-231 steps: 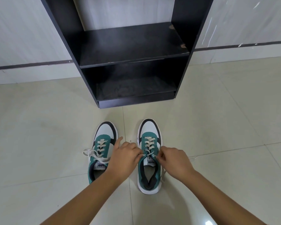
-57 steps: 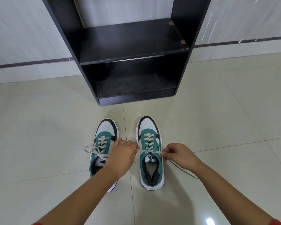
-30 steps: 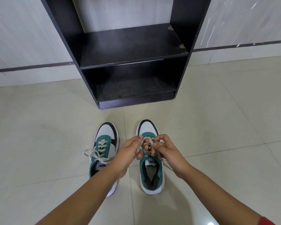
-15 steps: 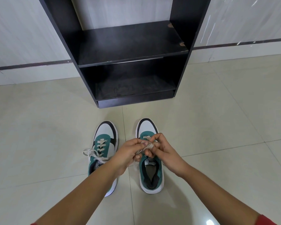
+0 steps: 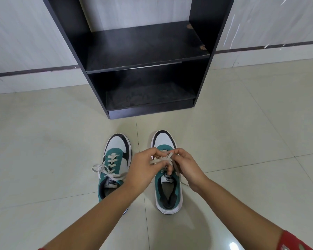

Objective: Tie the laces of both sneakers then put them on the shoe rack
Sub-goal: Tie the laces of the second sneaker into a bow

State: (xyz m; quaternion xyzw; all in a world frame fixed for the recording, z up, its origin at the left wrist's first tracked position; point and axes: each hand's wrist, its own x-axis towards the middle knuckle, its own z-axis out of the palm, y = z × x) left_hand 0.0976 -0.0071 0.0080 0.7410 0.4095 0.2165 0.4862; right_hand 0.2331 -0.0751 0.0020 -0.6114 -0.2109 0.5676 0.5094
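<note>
Left hand (image 5: pixel 143 170) and right hand (image 5: pixel 185 166) meet over the right sneaker (image 5: pixel 167 179), fingers pinched shut on its cream laces (image 5: pixel 162 159), loops crossing between them. Just beside it, the left sneaker (image 5: pixel 114 165) sits on the tiled floor (image 5: pixel 43 159), bow tied. Ahead stands the black shoe rack (image 5: pixel 145 56).

The floor (image 5: pixel 242 141) was tiled in glossy cream, smooth enough that a light was mirrored in it. The shoe rack (image 5: pixel 143 47) looked like matt black laminated board, chipped at one shelf edge, with dust seen on the lower shelf. The sneakers (image 5: pixel 167 179) were done in suede-like teal and smooth white, with flat woven cloth laces (image 5: pixel 163 159).
</note>
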